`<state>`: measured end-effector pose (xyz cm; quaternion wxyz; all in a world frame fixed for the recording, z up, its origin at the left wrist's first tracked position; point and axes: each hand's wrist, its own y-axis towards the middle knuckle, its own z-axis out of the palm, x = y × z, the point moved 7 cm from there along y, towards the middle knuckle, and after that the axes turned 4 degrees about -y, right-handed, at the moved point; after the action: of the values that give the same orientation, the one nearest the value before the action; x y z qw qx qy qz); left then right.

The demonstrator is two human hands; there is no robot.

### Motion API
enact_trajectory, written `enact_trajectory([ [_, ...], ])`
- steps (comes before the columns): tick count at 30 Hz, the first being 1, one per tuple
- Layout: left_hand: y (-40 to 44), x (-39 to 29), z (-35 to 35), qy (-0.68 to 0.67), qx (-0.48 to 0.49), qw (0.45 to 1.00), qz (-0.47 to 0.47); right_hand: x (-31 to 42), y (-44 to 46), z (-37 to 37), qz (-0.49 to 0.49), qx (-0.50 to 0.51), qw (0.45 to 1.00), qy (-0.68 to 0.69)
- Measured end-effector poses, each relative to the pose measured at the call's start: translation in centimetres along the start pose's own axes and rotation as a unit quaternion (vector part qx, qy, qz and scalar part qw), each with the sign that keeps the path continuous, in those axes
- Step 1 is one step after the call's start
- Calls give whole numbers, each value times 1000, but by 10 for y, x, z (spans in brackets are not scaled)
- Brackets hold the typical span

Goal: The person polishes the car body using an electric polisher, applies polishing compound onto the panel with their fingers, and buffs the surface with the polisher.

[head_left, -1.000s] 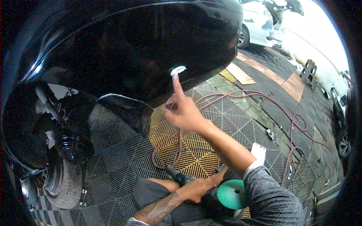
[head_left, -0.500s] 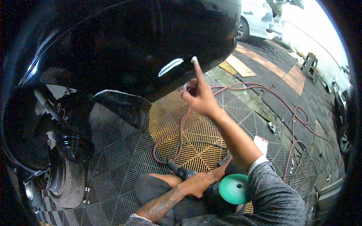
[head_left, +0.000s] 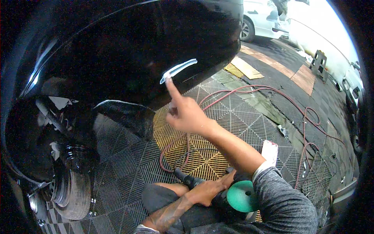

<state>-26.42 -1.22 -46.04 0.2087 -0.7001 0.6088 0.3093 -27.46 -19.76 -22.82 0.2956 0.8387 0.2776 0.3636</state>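
Now the white streak (head_left: 184, 67) is growing longer, covering more black panel (head_left: 128, 43); right hand (head_left: 187, 115) is touching it, forefinger straight (left hand's (head_left: 207, 192) grip, I cannot tell).

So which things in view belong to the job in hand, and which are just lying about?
In the job:
black panel
white streak on it
right hand, index finger at the streak
green pad by the lap, probably, though unused now

Lying about, as far as I can judge:
red hose
stool
flat board
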Motion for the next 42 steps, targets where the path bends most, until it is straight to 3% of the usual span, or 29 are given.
enact_trajectory([
  [4, 1, 5, 6, -7, 13, 1000, -12, 13, -6, -1, -17, 72, 996, 46],
  [6, -1, 6, 5, -6, 27, 999, -33, 3, -10, -19, 28, -4, 993, 116],
  [8, -3, 2, 0, 2, -28, 1000, 12, -21, -9, -32, 29, -84, 991, 99],
  [10, -3, 3, 1, 2, -18, 1000, 11, -38, -4, -40, 93, -97, 985, 105],
  [12, -3, 2, 1, 1, -10, 1000, 4, -39, -2, -38, 84, -89, 988, 100],
  [18, -6, -6, -9, -13, -18, 1000, -6, 6, -2, 1, 9, 42, 999, -2],
  [22, -6, 7, 5, -12, -21, 1000, 4, 27, -1, 5, -15, 39, 999, 16],
  [25, -6, 13, 11, -13, -3, 1000, -6, 53, 8, 0, -91, 25, 995, -38],
  [31, -6, 7, 6, -17, -14, 1000, 15, 46, 11, 14, -65, 89, 979, -171],
  [37, -2, -14, -11, -24, -15, 999, 19, 14, -18, 15, -30, 169, 966, -193],
  [38, 0, -21, -19, -37, -30, 999, 10, 8, -20, 8, -26, 166, 966, -196],
  [42, 0, 4, 7, -15, -20, 999, 38, -33, -8, -44, 54, -33, 995, -71],
])
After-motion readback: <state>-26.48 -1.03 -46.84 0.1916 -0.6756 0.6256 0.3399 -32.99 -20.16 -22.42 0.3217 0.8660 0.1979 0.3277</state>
